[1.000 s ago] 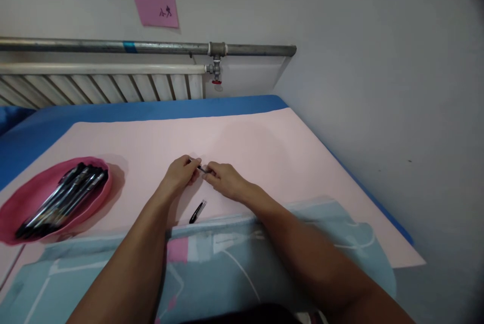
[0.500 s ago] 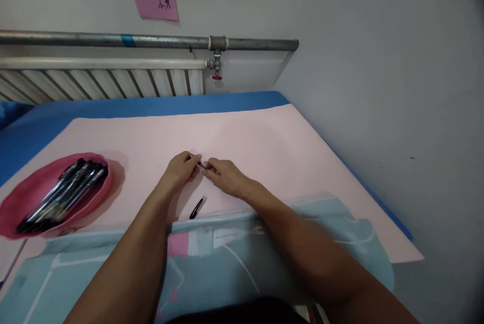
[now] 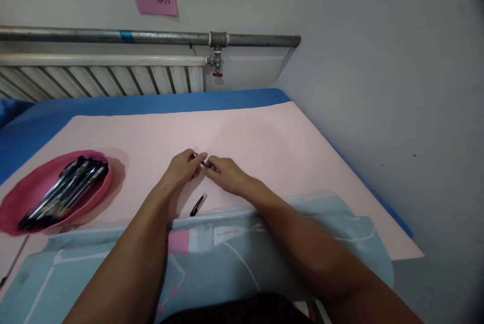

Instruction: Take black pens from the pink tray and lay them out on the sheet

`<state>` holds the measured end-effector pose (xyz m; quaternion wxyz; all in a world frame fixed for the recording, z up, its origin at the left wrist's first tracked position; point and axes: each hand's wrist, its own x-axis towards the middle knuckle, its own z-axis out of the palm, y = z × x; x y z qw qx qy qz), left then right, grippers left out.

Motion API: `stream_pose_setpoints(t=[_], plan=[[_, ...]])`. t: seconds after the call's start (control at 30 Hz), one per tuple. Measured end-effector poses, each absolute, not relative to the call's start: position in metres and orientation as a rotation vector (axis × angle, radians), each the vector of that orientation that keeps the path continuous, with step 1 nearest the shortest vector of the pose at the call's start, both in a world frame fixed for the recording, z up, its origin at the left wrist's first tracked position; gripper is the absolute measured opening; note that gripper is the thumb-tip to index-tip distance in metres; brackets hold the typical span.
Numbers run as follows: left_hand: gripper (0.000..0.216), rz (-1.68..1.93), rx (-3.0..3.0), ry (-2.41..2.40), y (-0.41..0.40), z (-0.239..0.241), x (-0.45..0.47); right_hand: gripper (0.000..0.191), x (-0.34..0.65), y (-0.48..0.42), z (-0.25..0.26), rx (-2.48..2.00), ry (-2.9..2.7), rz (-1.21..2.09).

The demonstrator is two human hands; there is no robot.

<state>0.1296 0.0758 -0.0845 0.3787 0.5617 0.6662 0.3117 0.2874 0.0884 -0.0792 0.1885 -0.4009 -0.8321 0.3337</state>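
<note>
My left hand [image 3: 183, 168] and my right hand [image 3: 226, 174] meet over the middle of a pale pink sheet [image 3: 264, 137]. Both are closed in a pinch on one thin dark pen [image 3: 204, 164], of which only a short piece shows between the fingertips. A black pen cap [image 3: 197, 205] lies loose on the sheet just in front of my left wrist. At the left a pink bowl [image 3: 22, 198] holds several black pens [image 3: 64, 192] lying side by side.
The pink sheet lies on a blue surface [image 3: 113, 107]. A light blue patterned cloth [image 3: 264, 248] covers the near edge. Behind run a white radiator [image 3: 102, 79] and a metal pipe [image 3: 151, 37] with a valve. A grey wall stands close on the right.
My hands stay together on the pen, the fingers shifting only slightly. The view has tilted a little, so everything sits slightly lower and nearer.
</note>
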Motion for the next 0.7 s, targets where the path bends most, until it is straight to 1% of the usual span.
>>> stream_pose_setpoints(t=[0.17,0.37,0.6,0.7], plan=[[0.034,0.786,1.436,1.719,0.0747,-0.0816,0.1316,0.018,0.2871,0.0888,-0.0816,-1.107,-2.347,0.914],[0.028,0.84,1.282,1.66,0.0756,-0.0811,0.1337,0.019,0.2875,0.0888,-0.0823,-1.104,-2.345,0.92],[0.027,0.951,1.117,1.519,0.0767,-0.0836,0.1334,0.011,0.2868,0.0878,-0.0812,-1.092,-2.335,0.949],[0.026,0.995,1.035,1.438,0.0766,-0.0816,0.1343,0.01,0.2872,0.0874,-0.0809,-1.046,-2.307,0.978]])
